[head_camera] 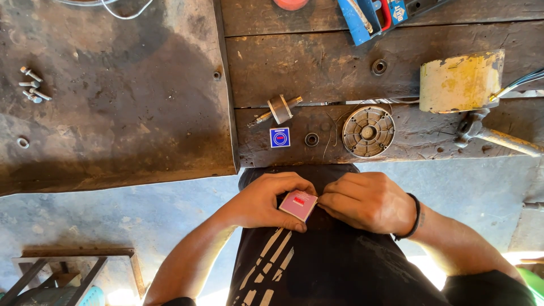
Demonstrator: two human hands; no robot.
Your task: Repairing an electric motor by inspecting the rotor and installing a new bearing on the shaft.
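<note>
Far left on the dark, stained workbench (113, 113) lie a few loose bolts (33, 85) and a single washer (22, 143), well apart from the hands. Moving right, the left hand (266, 198) is curled around a small pink box (298, 205), thumb under its lower edge and fingers over its top, held close against the black shirt just below the bench edge. The right hand (368, 201), with a black band at the wrist, meets the box from the other side, its fingertips pinching at the box's right edge as if working at a flap; whether the flap is open cannot be told. Above on the bench sit a short shaft with a collar (279, 109), a small blue box (280, 137), a dark ring (311, 139) and a round ribbed metal cover (368, 131), then a worn yellow housing (462, 82) further right. My judgement: the box is held over the concrete floor, not over the bench, so a small part slipping out as the edge gives could drop and roll away, and a hard tug could tear the thin card
</note>
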